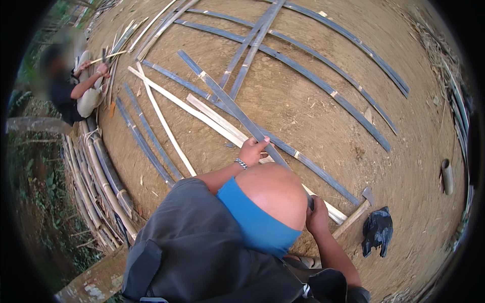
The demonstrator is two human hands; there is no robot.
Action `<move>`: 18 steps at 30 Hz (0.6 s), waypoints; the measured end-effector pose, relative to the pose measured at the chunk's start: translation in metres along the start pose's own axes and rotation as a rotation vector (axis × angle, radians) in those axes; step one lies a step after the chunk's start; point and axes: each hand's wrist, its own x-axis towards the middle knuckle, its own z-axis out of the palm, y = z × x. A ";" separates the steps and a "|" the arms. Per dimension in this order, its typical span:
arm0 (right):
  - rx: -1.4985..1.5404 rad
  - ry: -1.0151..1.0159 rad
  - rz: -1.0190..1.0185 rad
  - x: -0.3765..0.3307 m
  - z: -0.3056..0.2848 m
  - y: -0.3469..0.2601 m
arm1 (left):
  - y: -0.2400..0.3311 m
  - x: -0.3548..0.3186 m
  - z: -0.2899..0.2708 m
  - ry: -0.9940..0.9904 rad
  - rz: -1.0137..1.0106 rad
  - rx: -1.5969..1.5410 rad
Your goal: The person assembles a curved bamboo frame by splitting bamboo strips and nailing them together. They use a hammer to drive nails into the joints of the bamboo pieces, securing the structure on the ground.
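A long dark bamboo strip (225, 98) slants from the upper left down toward my bare knee (275, 192). My left hand (254, 150), with a chain bracelet at the wrist, is closed around this strip near the knee, thumb on its upper face. The strip's near end passes out of sight behind the knee. My right hand (317, 216) is curled closed at the knee's right side. A small dark piece shows between its fingers, roughly in line with the strip; whether it is the strip's end or a tool handle is hidden.
Several dark bamboo strips (323, 86) and pale split lengths (202, 115) lie across the dirt. At right are a wooden-handled hatchet (353, 217), a black plastic bag (378, 230) and a short bamboo tube (446, 177). Bamboo poles (103, 177) lie left, near a crouching person (76, 91) holding a pale strip.
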 end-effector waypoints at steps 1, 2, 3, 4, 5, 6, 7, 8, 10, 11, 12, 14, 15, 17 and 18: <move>-0.017 -0.001 -0.021 0.004 -0.001 -0.002 | 0.003 -0.003 0.001 0.033 0.007 -0.005; -0.035 0.000 -0.040 0.007 -0.002 -0.004 | 0.005 -0.007 0.001 0.068 0.009 -0.008; -0.052 0.001 -0.060 0.010 -0.003 -0.006 | 0.005 -0.011 -0.001 0.105 0.010 -0.010; -0.032 -0.020 -0.097 0.014 0.000 -0.006 | 0.005 -0.017 -0.002 0.143 0.010 -0.012; -0.014 -0.037 -0.129 0.018 0.004 -0.003 | 0.005 -0.024 0.000 0.148 0.031 -0.061; 0.005 -0.057 -0.161 0.022 0.010 -0.001 | 0.006 -0.033 0.003 0.154 0.053 -0.110; 0.081 -0.124 -0.118 0.027 0.020 0.000 | 0.006 -0.040 0.002 0.162 0.075 -0.157; 0.154 -0.186 -0.072 0.035 0.033 -0.001 | 0.010 -0.037 -0.001 0.323 0.121 -0.196; 0.434 -0.198 -0.070 0.059 0.059 0.005 | 0.032 -0.005 0.010 0.572 0.203 -0.274; 0.652 -0.217 -0.027 0.070 0.057 -0.020 | 0.035 0.013 0.000 0.681 0.297 -0.270; 0.877 -0.254 0.015 0.079 0.046 -0.068 | 0.036 0.029 -0.028 0.815 0.395 -0.263; 1.173 -0.264 0.150 0.088 0.002 -0.131 | 0.037 0.050 -0.091 1.009 0.345 -0.127; 1.251 -0.207 0.121 0.090 -0.016 -0.148 | 0.043 0.051 -0.114 1.108 0.315 -0.052; 1.287 -0.102 0.071 0.101 -0.032 -0.148 | 0.056 0.058 -0.156 1.392 0.305 0.275; 1.257 -0.084 0.051 0.106 -0.042 -0.135 | 0.052 0.061 -0.220 1.523 0.325 0.512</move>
